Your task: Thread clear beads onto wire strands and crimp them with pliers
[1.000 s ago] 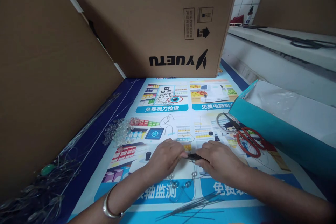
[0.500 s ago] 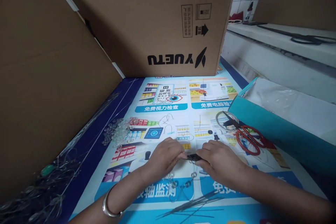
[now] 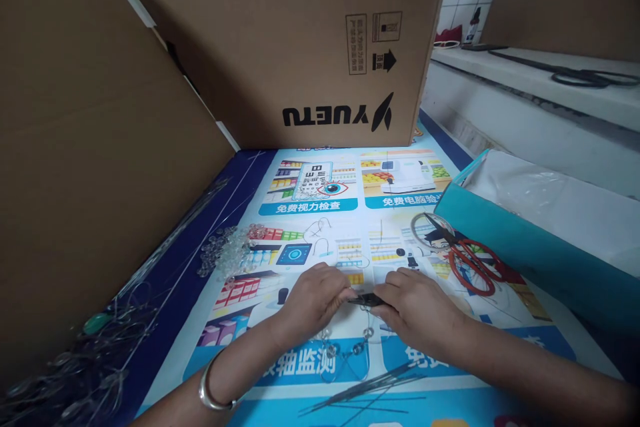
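Beaded strand (image 3: 357, 348) looping below a dark tool (image 3: 369, 299)

The right hand (image 3: 423, 300) is closing around the tool; the left hand (image 3: 317, 299) is pinching at its tip, on what I cannot tell. The strand is lying on the grip's near side, probably light, springy and fragile; its round, glassy beads look slippery, so bare stretches should be offering better hold. Stiff-looking wires (image 3: 369, 387) are lying nearer, red-handled scissors (image 3: 458, 244) resting beyond, rightward.
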Available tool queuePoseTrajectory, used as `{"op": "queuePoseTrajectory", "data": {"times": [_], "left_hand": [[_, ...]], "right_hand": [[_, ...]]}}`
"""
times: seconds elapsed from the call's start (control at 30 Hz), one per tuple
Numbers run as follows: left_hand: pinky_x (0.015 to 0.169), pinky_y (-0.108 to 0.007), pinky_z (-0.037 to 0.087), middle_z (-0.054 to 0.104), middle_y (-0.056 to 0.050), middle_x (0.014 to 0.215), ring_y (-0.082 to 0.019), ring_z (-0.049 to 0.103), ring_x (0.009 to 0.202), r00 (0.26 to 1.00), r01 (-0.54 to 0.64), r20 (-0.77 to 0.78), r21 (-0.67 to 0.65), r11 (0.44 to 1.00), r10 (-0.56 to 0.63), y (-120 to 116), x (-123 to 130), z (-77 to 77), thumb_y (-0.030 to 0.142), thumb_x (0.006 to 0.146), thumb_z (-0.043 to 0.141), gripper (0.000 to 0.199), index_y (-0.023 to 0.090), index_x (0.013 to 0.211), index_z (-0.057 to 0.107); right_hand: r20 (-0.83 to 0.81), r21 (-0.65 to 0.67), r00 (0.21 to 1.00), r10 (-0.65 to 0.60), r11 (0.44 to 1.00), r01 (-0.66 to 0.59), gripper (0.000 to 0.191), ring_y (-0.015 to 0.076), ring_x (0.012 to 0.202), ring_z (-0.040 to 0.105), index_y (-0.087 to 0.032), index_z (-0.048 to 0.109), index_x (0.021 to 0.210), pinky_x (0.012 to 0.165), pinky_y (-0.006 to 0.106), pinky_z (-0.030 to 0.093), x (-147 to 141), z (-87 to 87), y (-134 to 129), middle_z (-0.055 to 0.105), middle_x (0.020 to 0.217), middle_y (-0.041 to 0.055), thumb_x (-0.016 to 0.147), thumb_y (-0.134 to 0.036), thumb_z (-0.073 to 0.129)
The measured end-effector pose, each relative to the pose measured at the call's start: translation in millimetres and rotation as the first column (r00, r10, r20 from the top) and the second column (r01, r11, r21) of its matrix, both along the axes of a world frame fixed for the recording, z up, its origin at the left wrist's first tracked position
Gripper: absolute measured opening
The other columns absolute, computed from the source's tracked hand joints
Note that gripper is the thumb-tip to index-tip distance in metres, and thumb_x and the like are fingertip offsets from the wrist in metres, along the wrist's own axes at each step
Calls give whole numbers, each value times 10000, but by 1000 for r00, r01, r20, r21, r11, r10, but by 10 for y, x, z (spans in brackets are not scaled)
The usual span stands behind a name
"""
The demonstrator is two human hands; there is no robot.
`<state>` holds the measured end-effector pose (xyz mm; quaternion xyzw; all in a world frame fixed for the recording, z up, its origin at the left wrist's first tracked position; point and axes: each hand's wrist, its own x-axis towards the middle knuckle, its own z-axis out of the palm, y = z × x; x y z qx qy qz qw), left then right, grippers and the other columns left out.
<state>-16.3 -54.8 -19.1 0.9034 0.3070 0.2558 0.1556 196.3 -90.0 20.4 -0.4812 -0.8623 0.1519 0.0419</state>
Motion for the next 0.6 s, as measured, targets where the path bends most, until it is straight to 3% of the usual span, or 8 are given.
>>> {"op": "queuePoseTrajectory", "data": {"times": [0.6], "left_hand": [[600, -272, 366, 554, -19, 662, -148, 483, 626, 998, -65, -1, -10, 998, 65, -12, -7, 0, 279, 902, 388, 225, 166, 759, 520]], "right_hand": [[-5, 46, 1000, 2, 999, -2, 258, 202, 818, 489, -190, 598, 911, 748, 332, 352, 2, -46, -3, 585, 828, 64, 880, -362, 407]]}}
